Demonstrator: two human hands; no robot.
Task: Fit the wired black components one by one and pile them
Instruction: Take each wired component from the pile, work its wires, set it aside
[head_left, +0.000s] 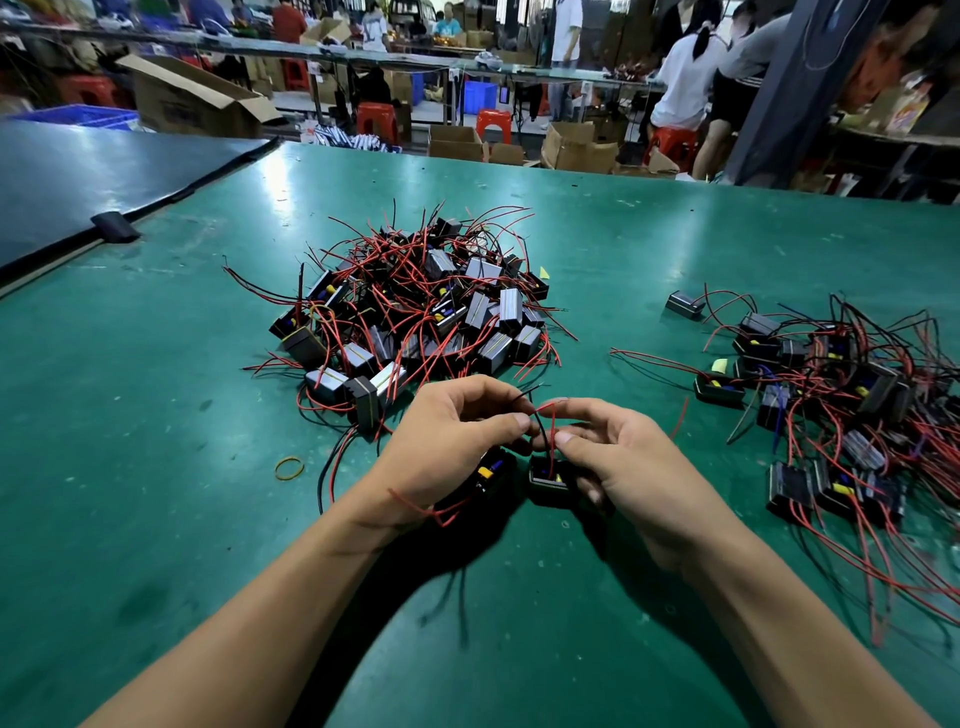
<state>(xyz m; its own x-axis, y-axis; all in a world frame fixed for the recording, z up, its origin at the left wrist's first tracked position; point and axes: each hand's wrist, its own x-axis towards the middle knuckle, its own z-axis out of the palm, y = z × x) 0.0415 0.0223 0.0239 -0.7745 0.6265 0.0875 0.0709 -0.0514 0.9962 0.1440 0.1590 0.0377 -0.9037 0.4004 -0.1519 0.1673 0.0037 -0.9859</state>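
Just beyond my hands lies a large heap of black components (415, 306) with red and black wires on the green table (156, 415). A second, looser pile of black components (831, 395) spreads at the right. My left hand (447, 441) pinches a black wire at its fingertips, with a black component with yellow and blue parts (491, 475) tucked under its palm. My right hand (618, 462) pinches a red wire that rises from a small black component (548, 480) held beneath its fingers. The two hands meet at the fingertips above the table.
A yellow rubber band (289, 468) lies on the table left of my left wrist. A dark board (78, 176) with a black clip (115, 227) covers the far left. Beyond the table's far edge are cardboard boxes (192, 98), red stools (377, 119) and several people.
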